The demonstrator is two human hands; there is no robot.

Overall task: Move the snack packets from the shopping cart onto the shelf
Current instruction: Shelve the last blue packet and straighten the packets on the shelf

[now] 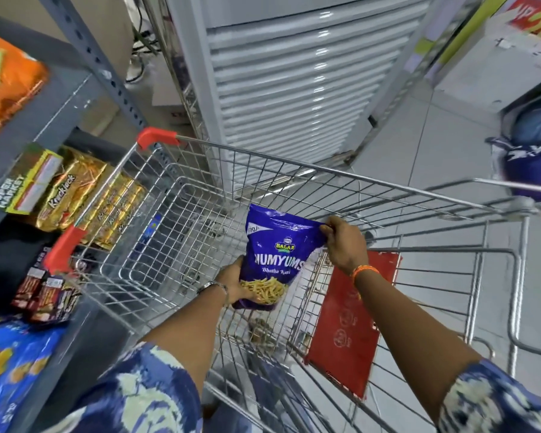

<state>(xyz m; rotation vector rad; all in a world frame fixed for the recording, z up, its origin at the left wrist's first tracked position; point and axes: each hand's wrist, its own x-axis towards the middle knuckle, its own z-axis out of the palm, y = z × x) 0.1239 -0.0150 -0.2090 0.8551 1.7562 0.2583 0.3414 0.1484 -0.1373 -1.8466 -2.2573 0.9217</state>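
A purple snack packet (274, 245) with yellow sticks printed on it is held upright inside the wire shopping cart (181, 189). My left hand (236, 282) cups its bottom left corner. My right hand (344, 242) pinches its top right corner. The grey metal shelf (60, 98) stands to the left of the cart, with an orange packet (7, 79) on its upper level.
Gold biscuit packs (85, 195) and small dark boxes (44, 295) fill the lower shelf levels, with a blue pack (10, 364) at the bottom left. A white louvred unit (294, 82) stands behind the cart. A red flap (350, 320) hangs in the cart's seat. More purple packets (525, 164) lie at right.
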